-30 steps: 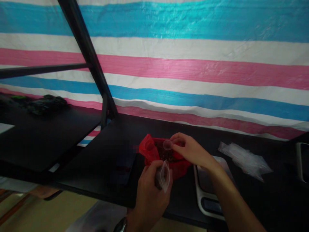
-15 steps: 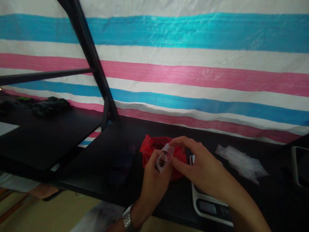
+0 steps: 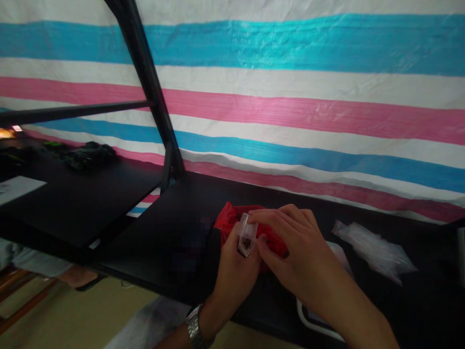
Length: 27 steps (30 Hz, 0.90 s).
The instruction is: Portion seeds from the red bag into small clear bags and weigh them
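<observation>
Head cam, cup: the little clear cup (image 3: 248,224) is the thing that's moved. A second ago it was over the open red bag (image 3: 225,219); now it's right at the mouth of the small clear pouch (image 3: 246,252), tilted so its open end seems to face down into it.
Head cam, what that means: my read is the action has shifted from the red bag to the pouch, so this looks like the tipping bit rather than the scooping bit.
Dark bits: some dark stuff (image 3: 247,244) shows where cup and pouch meet. Can't tell which of the two it's sitting in.
Left hand: the left hand (image 3: 235,271) is curled round the pouch, thumb and fingers closed in on its sides, mouth facing up.
Right hand: the right hand (image 3: 290,240) has the cup in a loose pinch, thumb below and fingers arched over the top, other fingers half bent.
Red bag: just behind both hands on the black table (image 3: 207,191), mostly blocked by them.
Scale: the white scale (image 3: 308,324) is under the right forearm. Its display was showing half a second ago, now it's covered.
Spare plastic: pile of clear bags (image 3: 376,249) on the right, well apart from both hands.
</observation>
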Each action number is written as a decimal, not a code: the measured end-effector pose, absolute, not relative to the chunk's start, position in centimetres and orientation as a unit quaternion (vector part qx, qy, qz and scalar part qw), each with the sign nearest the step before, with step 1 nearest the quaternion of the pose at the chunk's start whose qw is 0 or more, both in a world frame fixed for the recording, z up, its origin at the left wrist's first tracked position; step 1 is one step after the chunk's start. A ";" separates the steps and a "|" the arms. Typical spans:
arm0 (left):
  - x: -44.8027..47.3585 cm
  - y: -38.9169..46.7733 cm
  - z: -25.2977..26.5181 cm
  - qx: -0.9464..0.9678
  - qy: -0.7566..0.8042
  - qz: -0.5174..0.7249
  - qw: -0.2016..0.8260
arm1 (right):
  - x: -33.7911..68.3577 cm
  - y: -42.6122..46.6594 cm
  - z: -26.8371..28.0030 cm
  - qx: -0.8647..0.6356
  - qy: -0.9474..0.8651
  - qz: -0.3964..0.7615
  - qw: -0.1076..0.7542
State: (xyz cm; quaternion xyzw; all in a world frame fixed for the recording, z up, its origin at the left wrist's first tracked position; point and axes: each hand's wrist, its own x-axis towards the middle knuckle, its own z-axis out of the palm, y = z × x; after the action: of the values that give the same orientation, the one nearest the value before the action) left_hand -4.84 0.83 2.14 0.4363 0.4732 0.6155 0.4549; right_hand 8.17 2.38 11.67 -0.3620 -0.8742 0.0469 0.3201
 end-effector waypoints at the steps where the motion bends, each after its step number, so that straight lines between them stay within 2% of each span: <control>1: -5.0 0.7 2.1 0.444 0.480 0.614 0.443 | 8.2 2.6 11.6 -0.375 -0.863 0.052 0.335; 4: -5.7 0.3 2.2 0.459 0.528 0.605 0.379 | 8.3 3.9 10.3 -0.437 -0.836 0.044 0.329; 8: -7.2 -0.6 1.9 0.476 0.575 0.575 0.333 | 7.8 5.8 6.8 -0.494 -0.847 0.070 0.183; 12: -8.5 -1.3 1.3 0.495 0.585 0.552 0.327 | 6.6 6.6 4.4 -0.522 -0.834 0.106 0.145; 16: -8.7 -1.5 1.0 0.502 0.580 0.550 0.331 | 5.9 6.8 4.0 -0.531 -0.812 0.168 0.173; 20: -8.6 -1.6 1.1 0.496 0.585 0.565 0.305 | 6.6 7.2 3.9 -0.548 -0.750 0.278 0.245; 24: -8.2 -1.7 1.7 0.488 0.578 0.595 0.273 | 8.1 7.7 4.3 -0.504 -0.689 0.411 0.320; 27: -7.5 -1.5 2.3 0.501 0.589 0.578 0.259 | 9.2 7.3 5.8 -0.468 -0.677 0.449 0.348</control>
State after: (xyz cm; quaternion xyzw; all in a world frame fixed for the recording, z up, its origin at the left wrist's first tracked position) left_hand -7.53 -1.47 2.30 0.5014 0.5894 0.5783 0.2586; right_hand 9.17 7.33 5.84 -0.4680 -0.6771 0.4486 0.3482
